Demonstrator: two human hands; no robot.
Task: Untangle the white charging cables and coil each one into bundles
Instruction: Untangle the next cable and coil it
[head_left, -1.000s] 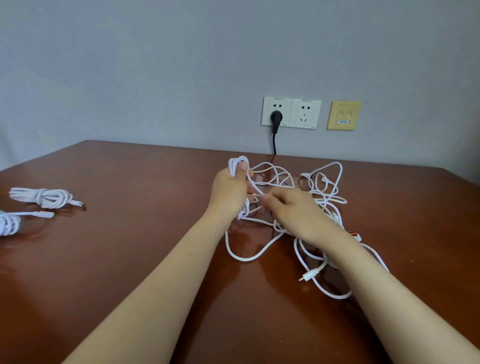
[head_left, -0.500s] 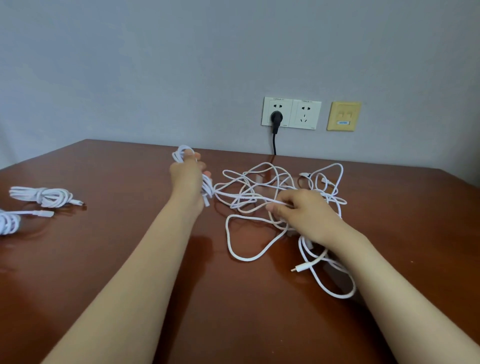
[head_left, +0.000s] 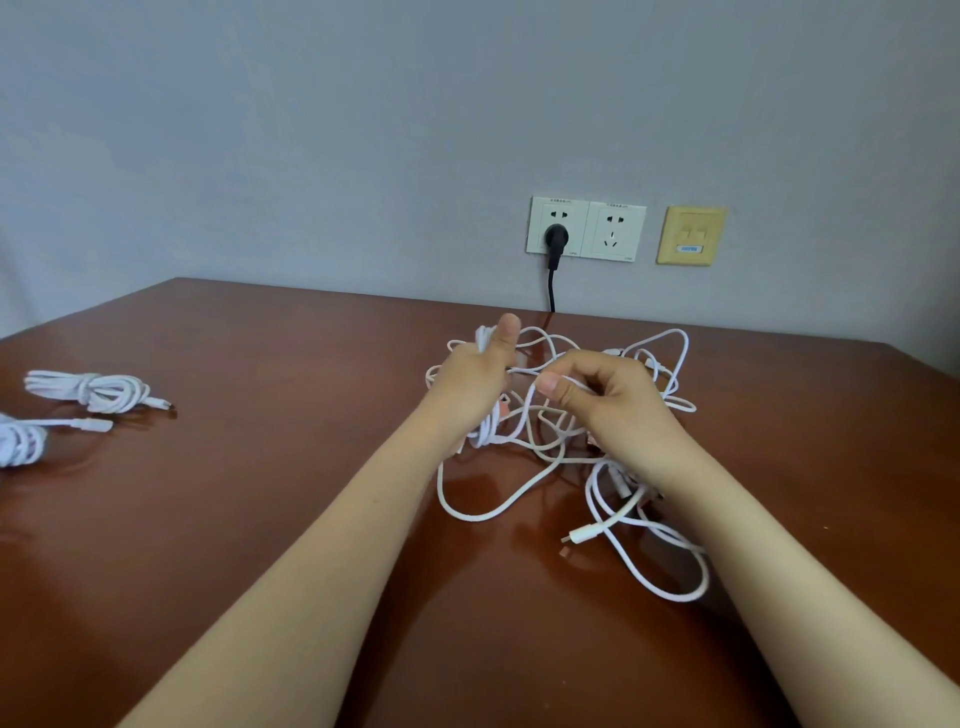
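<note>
While the left hand (head_left: 470, 384) is gripping a half-wound coil (head_left: 485, 434) with its thumb raised, the right hand (head_left: 608, 400) is pinching one strand (head_left: 527, 410) between thumb and curled fingers. Both hands are hovering just in front of the socket (head_left: 558, 226), over the tangle (head_left: 556, 460) of white cables lying loose on the table (head_left: 260, 519). A bundle (head_left: 91, 389) is resting well left of the socket, and a second bundle (head_left: 18, 441) is lying farther left, partly cut off.
</note>
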